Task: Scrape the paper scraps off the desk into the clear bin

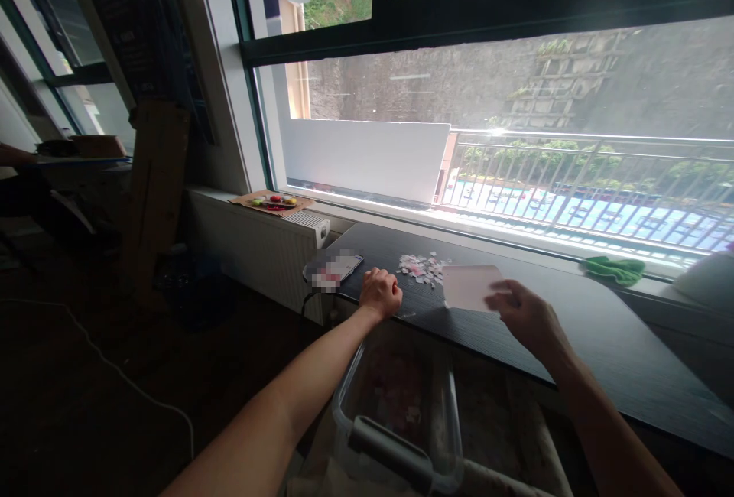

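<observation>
- One clear box [390, 451] with a dark grey clip sits between the person's forearms, before the near edge of the dark table [602, 321].
- The left arm slants inward; the left hand [381, 293] is curled in a fist at that edge, and I cannot tell whether anything is inside.
- The right arm reaches in from the right; the right hand [524, 317] pinches one pale card [470, 287] by its right side.
- Left of the card: one heap of paper scraps [423, 268], too many to count.
- One green cloth [613, 270] lies below the window [573, 61].
</observation>
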`<action>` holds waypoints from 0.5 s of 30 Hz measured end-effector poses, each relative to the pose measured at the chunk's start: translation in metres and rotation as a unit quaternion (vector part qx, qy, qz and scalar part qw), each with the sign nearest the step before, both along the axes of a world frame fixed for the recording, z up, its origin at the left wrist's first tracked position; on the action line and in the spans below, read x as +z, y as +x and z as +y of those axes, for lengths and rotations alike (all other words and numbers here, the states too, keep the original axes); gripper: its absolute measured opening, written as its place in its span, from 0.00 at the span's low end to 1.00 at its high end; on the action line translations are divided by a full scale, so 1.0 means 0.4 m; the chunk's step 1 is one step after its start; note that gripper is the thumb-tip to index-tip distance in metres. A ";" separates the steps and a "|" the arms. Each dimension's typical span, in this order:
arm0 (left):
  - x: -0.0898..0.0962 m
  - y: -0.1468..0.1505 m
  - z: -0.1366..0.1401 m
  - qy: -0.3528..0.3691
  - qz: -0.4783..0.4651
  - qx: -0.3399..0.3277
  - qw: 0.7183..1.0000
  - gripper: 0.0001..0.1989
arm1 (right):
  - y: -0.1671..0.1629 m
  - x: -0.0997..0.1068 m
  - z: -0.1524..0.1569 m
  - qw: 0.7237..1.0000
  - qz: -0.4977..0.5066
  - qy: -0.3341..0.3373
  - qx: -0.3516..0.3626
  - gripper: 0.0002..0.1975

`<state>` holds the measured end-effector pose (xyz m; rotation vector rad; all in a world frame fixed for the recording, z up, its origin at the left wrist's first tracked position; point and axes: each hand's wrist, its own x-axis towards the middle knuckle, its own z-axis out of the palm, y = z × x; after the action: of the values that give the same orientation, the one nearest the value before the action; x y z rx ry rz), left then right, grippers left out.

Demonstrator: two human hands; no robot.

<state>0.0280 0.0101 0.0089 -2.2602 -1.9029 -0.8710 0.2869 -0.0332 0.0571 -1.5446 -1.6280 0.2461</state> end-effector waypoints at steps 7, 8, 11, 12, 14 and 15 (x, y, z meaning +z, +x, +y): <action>-0.002 -0.001 0.000 0.000 -0.002 0.004 1.000 0.07 | -0.078 0.012 0.047 0.998 0.023 0.026 0.043 0.13; -0.002 -0.001 0.001 0.000 -0.002 0.004 1.000 0.07 | -0.095 0.004 0.066 0.998 0.032 0.015 0.044 0.13; -0.002 -0.001 0.002 0.003 0.001 0.001 1.000 0.07 | -0.121 -0.018 0.107 0.996 0.070 -0.001 0.058 0.13; -0.002 -0.001 0.002 0.004 0.003 0.002 1.000 0.07 | -0.118 -0.023 0.110 0.994 0.089 -0.009 0.067 0.13; -0.001 -0.001 0.002 0.003 0.005 0.004 1.000 0.08 | -0.099 -0.026 0.102 0.987 0.131 -0.035 0.086 0.12; -0.001 -0.001 0.000 0.002 0.005 0.004 1.000 0.08 | -0.084 -0.025 0.091 0.983 0.150 -0.050 0.094 0.11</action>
<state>0.0275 0.0103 0.0086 -2.2477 -1.9036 -0.8600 0.2532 0.0031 0.0473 -1.3521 -1.5381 0.6404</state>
